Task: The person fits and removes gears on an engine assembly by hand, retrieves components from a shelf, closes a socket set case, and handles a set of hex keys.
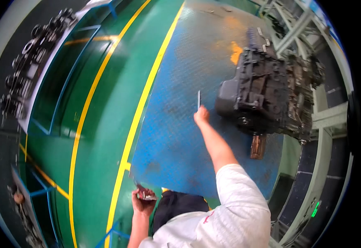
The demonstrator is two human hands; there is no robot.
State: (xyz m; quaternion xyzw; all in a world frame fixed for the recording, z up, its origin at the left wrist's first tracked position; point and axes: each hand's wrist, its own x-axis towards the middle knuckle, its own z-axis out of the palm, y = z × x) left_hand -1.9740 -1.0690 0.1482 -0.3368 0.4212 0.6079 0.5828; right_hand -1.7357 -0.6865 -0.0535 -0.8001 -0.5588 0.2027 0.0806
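- Here the right hand point(201, 115) is stretched forward at the end of a bare forearm, its fingers closed around a thin, pale, flat strip point(198, 99) that stands upright above the knuckles.
- The strip sits just left of a large dark gearbox-like casting point(267, 91), close to its rounded near end but not visibly touching it.
- The casting hangs or rests above a blue chequer-plate floor point(176, 136); a rusty brown shaft stub point(258, 146) sticks out from its lower side.
- Low down, the left hand point(142, 202) is held close to the body, gripping a small bundle of flat metal pieces with red on them point(146, 194); exactly what they are is too small to tell.
- A white sleeve point(238, 198) covers the right upper arm.
- Yellow lines point(137, 120) run along the edge of the blue plate, with green painted floor point(102, 124) to the left.
- Further left, a row of dark metal parts point(32, 58) lies on a pale strip beside the green area.
- Pale green steel framing point(325, 120) stands to the right, behind the casting.
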